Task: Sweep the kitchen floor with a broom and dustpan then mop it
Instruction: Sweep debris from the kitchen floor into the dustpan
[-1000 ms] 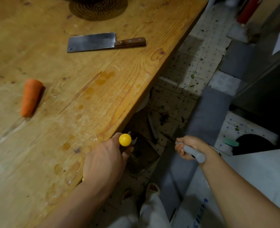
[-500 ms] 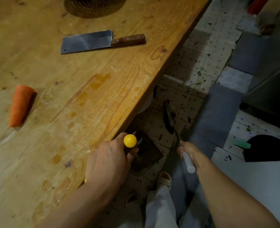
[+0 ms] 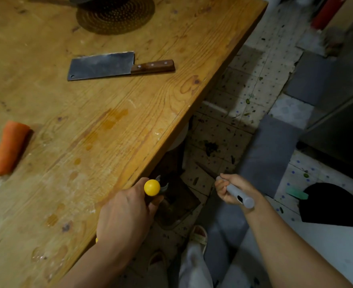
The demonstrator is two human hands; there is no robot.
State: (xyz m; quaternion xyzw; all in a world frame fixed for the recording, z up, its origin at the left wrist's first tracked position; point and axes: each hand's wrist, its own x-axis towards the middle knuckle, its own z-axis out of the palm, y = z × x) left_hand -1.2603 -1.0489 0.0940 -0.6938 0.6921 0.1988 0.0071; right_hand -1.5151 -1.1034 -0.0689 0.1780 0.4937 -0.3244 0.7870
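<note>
My left hand (image 3: pixel 125 215) grips a long dustpan handle topped by a yellow knob (image 3: pixel 152 187), right at the table's edge. The dark dustpan (image 3: pixel 177 206) sits on the floor below it, partly under the table. My right hand (image 3: pixel 231 190) grips the grey end of the broom handle (image 3: pixel 238 196). Its thin dark shaft (image 3: pixel 204 169) slants down toward the floor, and the broom head is not plainly visible. A small dark pile of debris (image 3: pixel 211 146) and scattered bits lie on the speckled tile floor (image 3: pixel 244 90).
A wooden table (image 3: pixel 109 132) fills the left, with a cleaver (image 3: pixel 117 65), a carrot piece (image 3: pixel 10 147) and a woven mat (image 3: pixel 115 15). A grey floor mat (image 3: pixel 269 154) and a black object (image 3: pixel 333 204) lie to the right. My sandalled foot (image 3: pixel 198 235) stands by the dustpan.
My right hand has swung the broom handle; the dark broom head seen on the tiles half a second ago is gone from plain view. My left hand stays by the table edge.
</note>
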